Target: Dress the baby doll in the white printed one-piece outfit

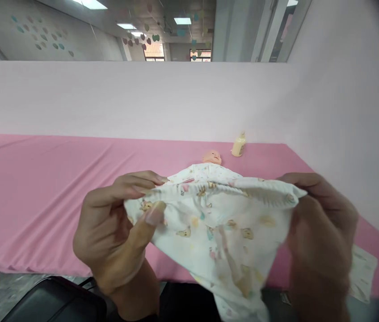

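Garment: we hold a small white baby garment (223, 223) printed with little animal figures, stretched open at its gathered elastic edge; it hangs below our hands, in front of the bench edge, at about 6 o'clock in the view.
Left hand: our left hand (115, 232) pinches the garment's left end, thumb pressed on the cloth from the front, fingers curled over the top edge.
Right hand: our right hand (320, 232) grips the garment's right end, fingers folded over the edge, blurred at the wrist.
Doll: a baby doll (211, 163) in a matching printed top lies on the bench at 12 o'clock from the garment, just behind it.
Bottle: a pale yellow bottle (238, 145) stands at 1 o'clock from the doll, near the wall.
Bench: the bench (42, 192) is covered in pink cloth.
Room: pale pink partition (142, 98) behind; paper shapes hang from the ceiling above.
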Tool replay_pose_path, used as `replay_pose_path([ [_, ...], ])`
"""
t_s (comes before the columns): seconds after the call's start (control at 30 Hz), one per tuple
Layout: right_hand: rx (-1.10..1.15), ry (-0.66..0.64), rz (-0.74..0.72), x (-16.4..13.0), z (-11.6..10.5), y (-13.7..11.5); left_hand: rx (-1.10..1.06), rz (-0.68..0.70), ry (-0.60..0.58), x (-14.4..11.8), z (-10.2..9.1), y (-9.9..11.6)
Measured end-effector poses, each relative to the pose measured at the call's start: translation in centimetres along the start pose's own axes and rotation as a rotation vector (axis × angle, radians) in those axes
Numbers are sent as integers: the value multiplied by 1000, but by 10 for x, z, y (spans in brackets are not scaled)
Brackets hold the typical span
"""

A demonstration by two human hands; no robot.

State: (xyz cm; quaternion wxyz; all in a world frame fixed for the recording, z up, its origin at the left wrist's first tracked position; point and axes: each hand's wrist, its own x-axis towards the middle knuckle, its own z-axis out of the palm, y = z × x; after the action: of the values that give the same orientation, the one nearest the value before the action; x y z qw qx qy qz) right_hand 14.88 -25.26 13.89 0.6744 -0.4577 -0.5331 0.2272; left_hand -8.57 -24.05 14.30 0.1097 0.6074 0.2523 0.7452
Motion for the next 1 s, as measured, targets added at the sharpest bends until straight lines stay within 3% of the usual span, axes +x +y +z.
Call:
replay_pose_path([
  [0.1,-46,92,54,1,-7,-13,37,1,-135,6,-8,-6],
  [0.2,-183,146,61,9,-10,-15,97,-85,-305,14,-13,-21],
  [0.33,-290,-61,118,39,-18,15,362,-191,-511,28,-11,-47],
  [0.47,-525,-346,159,64,-28,65,529,-215,-680,32,10,-70],
  [0.53,-709,-471,153,71,-31,86,574,-192,-756,29,23,-79],
  [0.63,-875,-528,122,76,-35,101,647,-111,-857,22,39,-87],
  [0.73,-806,-591,111,74,-36,100,669,-81,-899,15,49,-89],
  [0.9,-643,-801,-31,63,-23,103,662,-58,-859,10,59,-87],
  [1.0,-640,-788,-68,66,-19,109,672,-38,-849,11,60,-85],
])
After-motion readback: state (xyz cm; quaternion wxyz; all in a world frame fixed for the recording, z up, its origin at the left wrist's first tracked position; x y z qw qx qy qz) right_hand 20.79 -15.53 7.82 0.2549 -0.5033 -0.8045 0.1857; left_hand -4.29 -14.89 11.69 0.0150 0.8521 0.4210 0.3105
